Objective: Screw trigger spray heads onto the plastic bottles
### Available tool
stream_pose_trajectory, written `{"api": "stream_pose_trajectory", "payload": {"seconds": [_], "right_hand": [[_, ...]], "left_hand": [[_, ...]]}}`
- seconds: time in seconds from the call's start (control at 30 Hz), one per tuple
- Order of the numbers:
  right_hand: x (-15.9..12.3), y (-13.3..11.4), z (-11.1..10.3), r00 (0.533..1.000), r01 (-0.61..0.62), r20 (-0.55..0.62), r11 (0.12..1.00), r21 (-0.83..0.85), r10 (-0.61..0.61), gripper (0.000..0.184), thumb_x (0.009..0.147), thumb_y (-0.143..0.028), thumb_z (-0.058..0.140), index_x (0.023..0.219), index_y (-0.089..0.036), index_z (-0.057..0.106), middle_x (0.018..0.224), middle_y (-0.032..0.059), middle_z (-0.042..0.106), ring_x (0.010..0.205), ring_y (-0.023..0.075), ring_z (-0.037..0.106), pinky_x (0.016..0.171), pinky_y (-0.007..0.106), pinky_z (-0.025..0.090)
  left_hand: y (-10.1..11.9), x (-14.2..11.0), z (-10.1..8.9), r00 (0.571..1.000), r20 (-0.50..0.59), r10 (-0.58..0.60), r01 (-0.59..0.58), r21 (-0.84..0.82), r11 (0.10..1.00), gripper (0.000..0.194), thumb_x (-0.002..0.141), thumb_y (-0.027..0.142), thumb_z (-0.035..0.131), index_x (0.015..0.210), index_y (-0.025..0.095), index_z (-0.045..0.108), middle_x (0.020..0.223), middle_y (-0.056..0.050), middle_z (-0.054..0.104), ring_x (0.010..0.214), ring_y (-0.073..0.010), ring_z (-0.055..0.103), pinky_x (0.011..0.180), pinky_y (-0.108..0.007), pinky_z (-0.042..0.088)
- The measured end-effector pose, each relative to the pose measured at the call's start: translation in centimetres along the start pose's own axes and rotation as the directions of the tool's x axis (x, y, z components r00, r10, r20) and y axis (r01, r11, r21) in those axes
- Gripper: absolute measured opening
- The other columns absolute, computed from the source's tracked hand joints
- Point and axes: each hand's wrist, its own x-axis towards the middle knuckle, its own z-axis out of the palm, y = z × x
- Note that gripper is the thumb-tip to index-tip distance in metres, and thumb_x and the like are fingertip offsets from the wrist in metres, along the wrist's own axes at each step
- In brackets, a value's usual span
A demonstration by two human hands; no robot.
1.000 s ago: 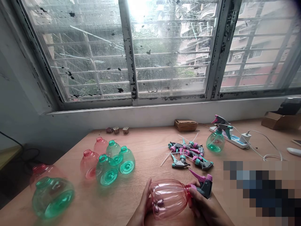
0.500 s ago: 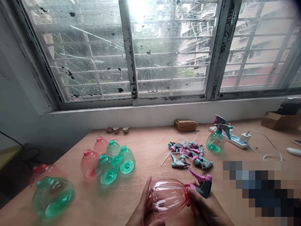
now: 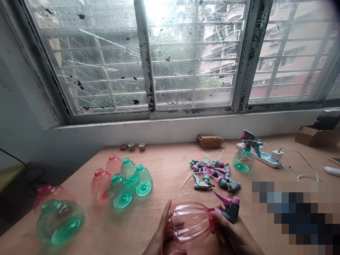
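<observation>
A clear pink spray bottle lies on its side between my hands, its neck pointing right. On that neck sits a pink and dark grey trigger sprayer head. My left hand wraps the bottle's base end, with fingers showing through the plastic behind it. Around the collar, where sprayer head and neck meet, close the fingers of my right hand. Beyond my hands a pile of loose trigger sprayer heads, pink, teal and grey with white tubes, lies on the table.
Several open green bottles and pink bottles stand at left. A green bottle with a sprayer stands at right beside a power strip with white cables. Small cardboard box at the back; blurred patch at lower right.
The fingers of my left hand have shifted behind the pink bottle, and the bottle has turned or moved very slightly. My right hand stays at the collar.
</observation>
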Motion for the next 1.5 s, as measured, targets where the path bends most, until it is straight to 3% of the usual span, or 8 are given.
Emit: {"api": "stream_pose_trajectory", "payload": {"seconds": [0.13, 0.43, 0.57, 0.73, 0.87, 1.0, 1.2, 1.5], "right_hand": [[0.0, 0.0, 0.0, 1.0, -0.007, 0.007, 1.0, -0.004, 0.007, 0.043, 0.084, -0.058, 0.072, 0.079, -0.018, 0.056, 0.057, -0.0002, 0.067, 0.039, 0.0076, 0.047, 0.041, 0.02, 0.033], [0.0, 0.3, -0.2, 1.0, -0.008, 0.005, 1.0, 0.025, 0.008, 0.042, 0.084, -0.056, 0.072, 0.081, -0.018, 0.056, 0.057, -0.0002, 0.067, 0.039, 0.008, 0.046, 0.041, 0.02, 0.034], [0.0, 0.3, -0.2, 1.0, -0.021, 0.012, 0.999, 0.027, 0.021, 0.041, 0.083, -0.056, 0.073, 0.084, -0.018, 0.056, 0.057, -0.0005, 0.068, 0.039, 0.0078, 0.047, 0.042, 0.019, 0.033], [0.1, 0.6, -0.3, 1.0, -0.024, 0.009, 1.0, 0.011, 0.024, 0.042, 0.084, -0.056, 0.072, 0.081, -0.018, 0.055, 0.057, -0.0003, 0.068, 0.039, 0.0081, 0.048, 0.041, 0.019, 0.033], [0.2, 0.8, -0.4, 1.0, -0.016, 0.005, 1.0, 0.025, 0.016, 0.041, 0.084, -0.056, 0.072, 0.082, -0.018, 0.055, 0.056, -0.0005, 0.067, 0.038, 0.0083, 0.047, 0.04, 0.019, 0.032], [0.2, 0.8, -0.5, 1.0, -0.009, 0.007, 1.0, 0.009, 0.009, 0.04, 0.086, -0.054, 0.071, 0.082, -0.018, 0.055, 0.057, -0.0003, 0.066, 0.039, 0.0084, 0.048, 0.041, 0.02, 0.031], [0.2, 0.6, -0.5, 1.0, -0.001, 0.011, 1.0, 0.027, 0.001, 0.039, 0.088, -0.053, 0.069, 0.08, -0.018, 0.054, 0.058, -0.0018, 0.065, 0.039, 0.0069, 0.047, 0.041, 0.019, 0.033], [0.2, 0.6, -0.3, 1.0, -0.03, -0.004, 0.998, 0.058, 0.03, 0.042, 0.085, -0.056, 0.072, 0.083, -0.018, 0.053, 0.056, -0.0013, 0.066, 0.038, 0.0065, 0.048, 0.041, 0.017, 0.029]], "left_hand": [[0.4, 0.0, 0.2, 1.0, -0.008, -0.01, 0.01, -0.004, 1.0, 0.114, 0.08, 0.057, 0.075, 0.158, 0.033, -0.005, 0.163, -0.013, 0.021, 0.132, -0.0336, 0.051, 0.113, -0.045, 0.037], [0.1, 0.6, 0.6, 0.999, 0.039, 0.03, -0.026, -0.102, 0.994, 0.122, 0.077, 0.058, 0.077, 0.158, 0.022, -0.007, 0.141, -0.017, 0.054, 0.134, -0.0359, 0.049, 0.117, -0.048, 0.032], [-0.2, 0.1, -0.1, 0.996, -0.019, -0.091, 0.091, -0.039, 0.995, 0.122, 0.073, 0.06, 0.08, 0.159, 0.03, -0.001, 0.154, -0.015, 0.039, 0.132, -0.0355, 0.05, 0.116, -0.049, 0.033], [-0.5, 0.5, -0.1, 0.984, -0.079, -0.16, 0.148, -0.132, 0.98, 0.128, 0.064, 0.059, 0.086, 0.158, 0.035, 0.003, 0.163, -0.009, 0.027, 0.133, -0.0363, 0.05, 0.114, -0.045, 0.037], [-0.6, 1.1, -0.3, 0.954, -0.1, -0.281, 0.245, -0.28, 0.928, 0.121, 0.069, 0.082, 0.064, 0.159, 0.03, 0.002, 0.163, -0.012, 0.027, 0.134, -0.0395, 0.048, 0.113, -0.048, 0.04], [-0.6, 0.5, -0.5, 0.996, -0.003, -0.087, 0.087, -0.112, 0.99, 0.125, 0.066, 0.066, 0.082, 0.158, 0.035, 0.003, 0.163, -0.01, 0.026, 0.137, -0.039, 0.044, 0.116, -0.049, 0.032], [-0.7, 0.0, -0.4, 0.996, 0.016, 0.09, -0.09, 0.001, 0.996, 0.098, 0.082, 0.049, 0.076, 0.155, 0.046, 0.011, 0.162, -0.005, 0.023, 0.13, -0.0346, 0.05, 0.111, -0.048, 0.039], [-0.8, 0.2, -0.7, 1.0, 0.029, 0.01, -0.01, -0.006, 1.0, 0.117, 0.074, 0.064, 0.076, 0.156, 0.04, -0.004, 0.164, -0.007, 0.019, 0.134, -0.0363, 0.046, 0.114, -0.049, 0.036]]}}
